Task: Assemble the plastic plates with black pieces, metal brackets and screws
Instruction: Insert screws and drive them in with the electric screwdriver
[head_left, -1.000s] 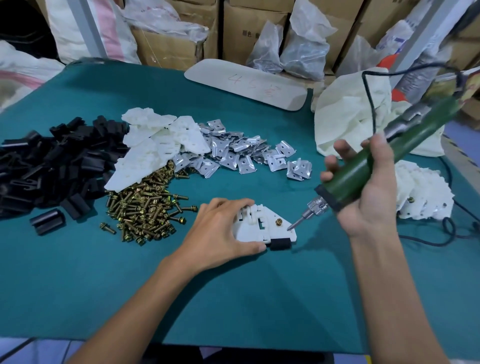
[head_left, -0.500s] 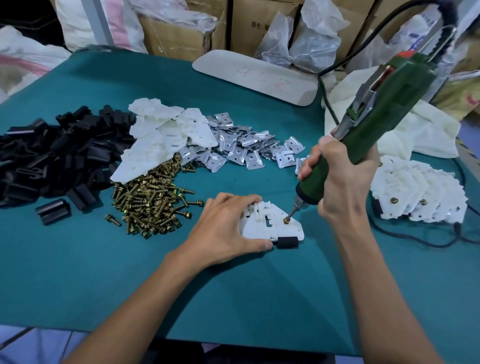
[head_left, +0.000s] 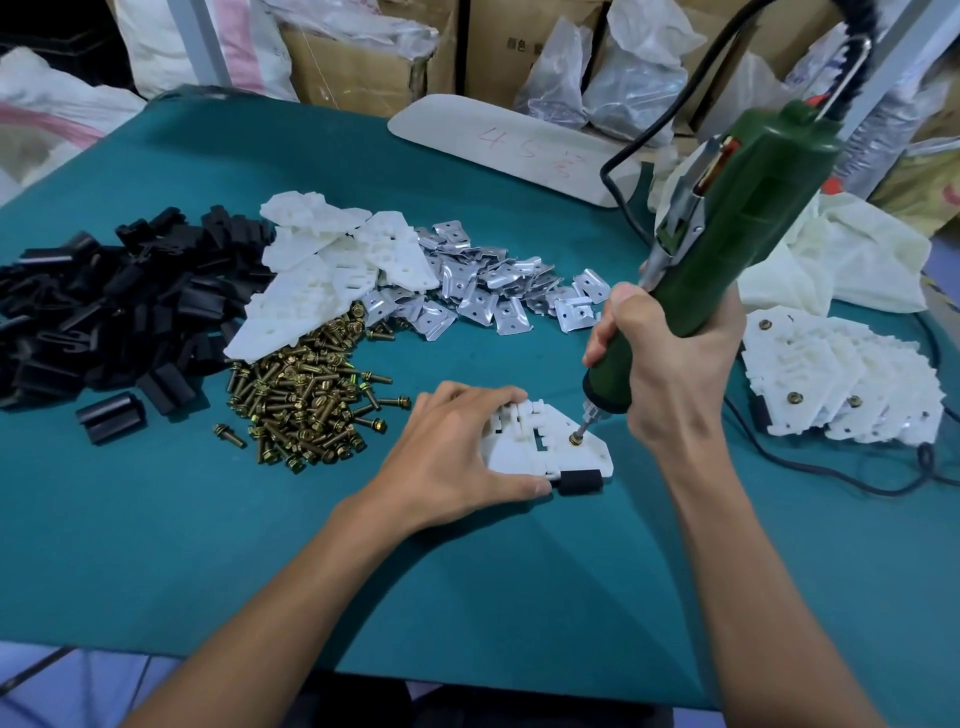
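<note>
Where screw (head_left: 575, 439) sits, white plate (head_left: 524, 451).

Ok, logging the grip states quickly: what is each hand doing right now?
Left hand: open, pressed flat on the white plastic plate.
Right hand: closed around the green electric screwdriver, bit on the brass screw.

Flat on the green mat, near centre, lies a white plastic plate (head_left: 550, 447), roughly triangular with notched slots, a brass screw (head_left: 575, 439) standing in its right part and a black piece (head_left: 580, 480) clipped at its near edge. Far left, a heap of black pieces (head_left: 98, 317); one lies apart, just nearer. Right of it, a loose pile of white plates (head_left: 332, 275), brass screws (head_left: 306, 395) spread just nearer, shiny metal brackets (head_left: 488, 296) scattered to the right. Far right: a fanned stack of assembled plates (head_left: 841, 384), screw heads showing.
</note>
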